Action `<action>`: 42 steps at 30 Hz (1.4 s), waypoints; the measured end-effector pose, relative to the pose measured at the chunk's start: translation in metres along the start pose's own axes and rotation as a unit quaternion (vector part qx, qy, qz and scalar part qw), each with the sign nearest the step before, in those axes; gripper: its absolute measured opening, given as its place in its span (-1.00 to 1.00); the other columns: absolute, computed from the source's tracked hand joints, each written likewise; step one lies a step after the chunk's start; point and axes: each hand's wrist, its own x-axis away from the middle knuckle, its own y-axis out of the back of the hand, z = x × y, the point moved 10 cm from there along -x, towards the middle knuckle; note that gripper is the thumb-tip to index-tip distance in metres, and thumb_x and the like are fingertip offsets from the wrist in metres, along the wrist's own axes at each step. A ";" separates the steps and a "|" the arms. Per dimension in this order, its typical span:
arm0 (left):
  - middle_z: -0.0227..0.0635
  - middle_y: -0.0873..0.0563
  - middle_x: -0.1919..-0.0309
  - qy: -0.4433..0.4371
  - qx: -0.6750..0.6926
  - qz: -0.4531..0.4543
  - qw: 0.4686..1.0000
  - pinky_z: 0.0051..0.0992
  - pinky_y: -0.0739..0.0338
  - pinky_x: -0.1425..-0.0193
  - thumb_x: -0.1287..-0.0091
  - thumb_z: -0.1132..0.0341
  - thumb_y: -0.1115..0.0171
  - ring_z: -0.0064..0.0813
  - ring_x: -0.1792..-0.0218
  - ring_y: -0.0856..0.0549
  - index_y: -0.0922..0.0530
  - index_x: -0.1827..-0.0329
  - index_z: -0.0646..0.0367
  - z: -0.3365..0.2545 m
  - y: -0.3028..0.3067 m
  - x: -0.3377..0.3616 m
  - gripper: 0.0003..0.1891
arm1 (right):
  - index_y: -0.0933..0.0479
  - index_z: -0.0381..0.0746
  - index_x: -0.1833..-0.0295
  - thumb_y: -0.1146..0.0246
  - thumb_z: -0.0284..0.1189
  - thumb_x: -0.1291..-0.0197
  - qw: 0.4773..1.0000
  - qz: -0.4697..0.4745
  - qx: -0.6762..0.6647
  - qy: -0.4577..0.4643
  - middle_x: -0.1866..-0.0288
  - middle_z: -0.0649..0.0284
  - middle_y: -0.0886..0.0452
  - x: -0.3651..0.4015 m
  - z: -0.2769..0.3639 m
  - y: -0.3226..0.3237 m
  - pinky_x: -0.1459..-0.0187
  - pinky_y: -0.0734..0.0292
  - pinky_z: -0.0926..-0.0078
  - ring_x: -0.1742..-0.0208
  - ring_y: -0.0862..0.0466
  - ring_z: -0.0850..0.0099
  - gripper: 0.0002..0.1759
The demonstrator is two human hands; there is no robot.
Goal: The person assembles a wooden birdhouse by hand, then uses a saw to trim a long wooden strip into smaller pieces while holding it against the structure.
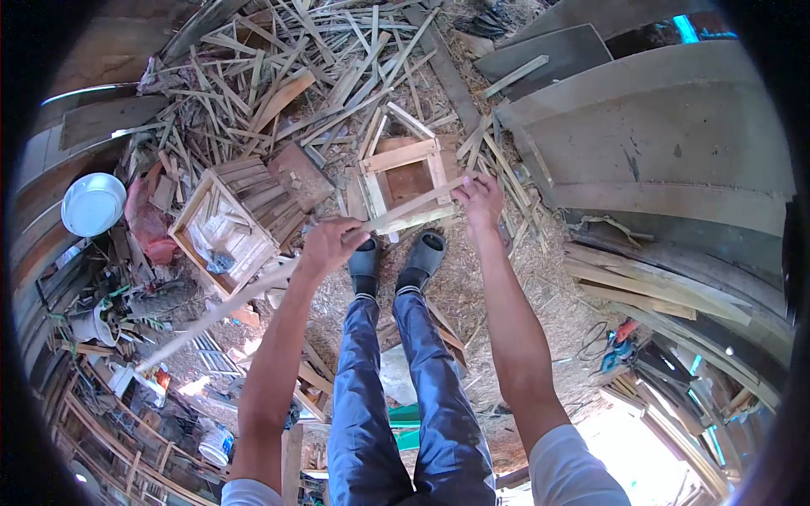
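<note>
A long thin wooden strip [215, 314] runs slantwise across the view, from the lower left up to the middle. My left hand [327, 244] is closed around it partway along. At its upper right end, my right hand [479, 201] pinches the strip between thumb and fingers. Just beyond it, on the ground in front of my feet, stands a small wooden frame [401, 158] with a peaked top and a square opening. The strip overlaps the lower edge of this frame in the view.
A slatted wooden crate [268, 198] with scraps inside sits left of the frame. Behind lies a heap of wood offcuts [337, 80]. Large boards [658, 135] lean at the right, stacked planks [658, 282] below them. A white basin [93, 205] is at far left.
</note>
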 end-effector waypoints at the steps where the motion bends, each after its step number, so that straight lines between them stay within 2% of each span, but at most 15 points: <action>1: -0.13 -0.72 0.27 0.064 0.008 0.034 0.997 -0.27 -0.58 0.18 -0.24 0.08 -0.31 -0.14 0.28 -0.72 -0.66 0.06 0.05 0.006 -0.010 0.007 -0.68 | -0.33 -0.48 -0.15 -0.23 -0.61 -0.26 1.000 0.003 -0.001 -0.002 0.03 -0.05 -0.57 -0.001 0.000 0.000 0.13 -0.74 0.32 0.19 -0.67 0.26 -0.61; 4: -0.18 -0.68 0.39 0.092 0.086 0.022 0.992 -0.34 -0.51 0.31 -0.24 0.17 -0.32 -0.21 0.44 -0.66 -0.62 0.14 0.12 0.017 -0.032 0.022 -0.75 | -0.31 -0.46 -0.17 -0.22 -0.61 -0.26 0.999 -0.003 0.019 -0.039 0.06 -0.02 -0.57 -0.001 -0.011 0.001 0.10 -0.75 0.27 0.17 -0.67 0.24 -0.60; 6: -0.16 -0.65 0.44 0.071 0.063 -0.013 0.995 -0.35 -0.48 0.33 -0.31 0.10 -0.27 -0.30 0.48 -0.64 -0.60 0.11 0.15 0.016 -0.039 0.031 -0.70 | -0.30 -0.44 -0.19 -0.21 -0.62 -0.26 0.999 0.030 0.022 -0.030 0.03 0.00 -0.53 -0.001 -0.013 -0.007 0.08 -0.75 0.27 0.12 -0.65 0.23 -0.58; 10: -0.29 -0.57 0.56 0.126 0.162 -0.059 0.977 -0.42 -0.45 0.37 -0.38 0.01 -0.18 -0.54 0.52 -0.50 -0.61 0.04 0.18 0.044 -0.064 0.043 -0.62 | -0.33 -0.40 -0.14 -0.22 -0.63 -0.24 0.998 0.060 0.029 -0.011 -0.05 0.00 -0.48 0.002 -0.008 -0.036 0.11 -0.76 0.32 0.06 -0.63 0.25 -0.62; 12: -0.04 -0.70 0.37 0.199 0.185 -0.050 0.961 -0.38 -0.52 0.23 -0.39 0.03 -0.18 -0.25 0.36 -0.69 -0.63 0.00 0.14 0.068 -0.088 0.053 -0.63 | -0.35 -0.36 -0.08 -0.25 -0.63 -0.21 0.995 0.064 0.067 -0.024 -0.10 -0.01 -0.44 0.003 -0.010 -0.054 0.13 -0.76 0.35 0.01 -0.61 0.28 -0.65; 13: -0.02 -0.69 0.42 0.152 0.239 -0.127 0.951 -0.36 -0.53 0.29 -0.38 0.06 -0.19 -0.20 0.38 -0.72 -0.66 0.05 0.16 0.069 -0.090 0.055 -0.66 | -0.31 -0.35 -0.04 -0.24 -0.63 -0.22 0.988 0.095 0.121 -0.027 0.11 0.07 -0.53 -0.003 -0.017 -0.062 0.08 -0.73 0.35 0.07 -0.64 0.30 -0.68; 17: -0.01 -0.70 0.42 0.229 0.205 -0.149 0.940 -0.25 -0.54 0.31 -0.38 0.05 -0.18 0.01 0.34 -0.71 -0.67 0.07 0.09 0.084 -0.122 0.070 -0.68 | -0.31 -0.35 -0.05 -0.26 -0.63 -0.20 0.972 0.112 0.194 -0.076 0.11 0.07 -0.54 -0.005 -0.043 -0.075 0.11 -0.74 0.37 0.07 -0.63 0.32 -0.65; 19: -0.02 -0.70 0.42 0.235 0.211 -0.168 0.934 -0.24 -0.54 0.30 -0.38 0.04 -0.17 0.02 0.34 -0.71 -0.67 0.08 0.08 0.081 -0.124 0.072 -0.68 | -0.33 -0.32 -0.11 -0.28 -0.63 -0.16 0.971 0.092 0.214 -0.048 0.17 0.16 -0.57 -0.001 -0.048 -0.077 0.32 -0.69 0.49 0.26 -0.66 0.38 -0.59; 23: -0.01 -0.70 0.38 0.248 0.240 -0.146 0.927 -0.21 -0.54 0.27 -0.40 0.02 -0.13 0.05 0.32 -0.69 -0.66 0.09 0.09 0.065 -0.121 0.079 -0.67 | -0.27 -0.35 -0.28 -0.26 -0.59 -0.22 0.970 0.100 0.211 -0.064 0.12 0.07 -0.58 0.022 -0.064 -0.074 0.25 -0.73 0.44 0.21 -0.69 0.33 -0.48; 26: -0.01 -0.69 0.37 0.245 0.247 -0.156 0.925 -0.20 -0.54 0.26 -0.40 0.03 -0.12 0.06 0.30 -0.69 -0.65 0.09 0.08 0.070 -0.128 0.088 -0.67 | -0.30 -0.36 -0.27 -0.28 -0.60 -0.19 0.975 0.091 0.186 -0.075 0.18 0.13 -0.60 0.029 -0.066 -0.076 0.33 -0.67 0.51 0.28 -0.67 0.41 -0.47; 34: -0.01 -0.70 0.38 0.235 0.254 -0.199 0.917 -0.21 -0.55 0.26 -0.42 0.03 -0.09 0.06 0.29 -0.69 -0.64 0.07 0.13 0.044 -0.100 0.072 -0.65 | -0.44 -0.39 -0.17 -0.29 -0.60 -0.18 0.985 0.040 0.156 -0.059 0.19 0.21 -0.62 0.023 -0.036 -0.083 0.32 -0.68 0.51 0.22 -0.66 0.44 -0.58; 36: -0.03 -0.67 0.48 0.199 0.245 -0.233 0.920 -0.31 -0.52 0.34 -0.43 0.05 -0.11 -0.12 0.44 -0.69 -0.65 0.10 0.19 0.029 -0.092 0.058 -0.64 | -0.45 -0.37 -0.17 -0.29 -0.61 -0.18 0.990 0.034 0.128 -0.045 0.18 0.19 -0.62 0.008 -0.026 -0.074 0.28 -0.70 0.46 0.22 -0.66 0.42 -0.58; 38: -0.01 -0.67 0.46 0.188 0.244 -0.266 0.913 -0.26 -0.52 0.33 -0.42 0.04 -0.11 -0.06 0.41 -0.69 -0.64 0.07 0.18 0.021 -0.087 0.046 -0.63 | -0.42 -0.34 -0.21 -0.29 -0.61 -0.18 0.989 0.062 0.129 -0.040 0.15 0.14 -0.61 -0.005 -0.010 -0.072 0.26 -0.71 0.46 0.23 -0.65 0.41 -0.54; 40: -0.03 -0.69 0.41 0.228 0.207 -0.172 0.936 -0.23 -0.52 0.31 -0.42 0.04 -0.12 -0.04 0.38 -0.69 -0.65 0.06 0.15 0.008 -0.097 0.035 -0.64 | -0.22 -0.40 -0.36 -0.30 -0.62 -0.17 0.980 0.102 0.171 -0.027 0.06 0.01 -0.60 -0.013 0.009 -0.063 0.17 -0.72 0.39 0.20 -0.66 0.32 -0.35; 42: -0.05 -0.69 0.43 0.203 0.182 -0.217 0.937 -0.14 -0.52 0.30 -0.40 -0.02 -0.10 -0.01 0.34 -0.70 -0.68 0.10 0.09 -0.006 -0.097 0.027 -0.63 | -0.16 -0.34 -0.40 -0.29 -0.64 -0.18 0.977 0.108 0.179 -0.029 0.09 0.02 -0.60 -0.025 0.032 -0.052 0.18 -0.72 0.38 0.23 -0.66 0.33 -0.30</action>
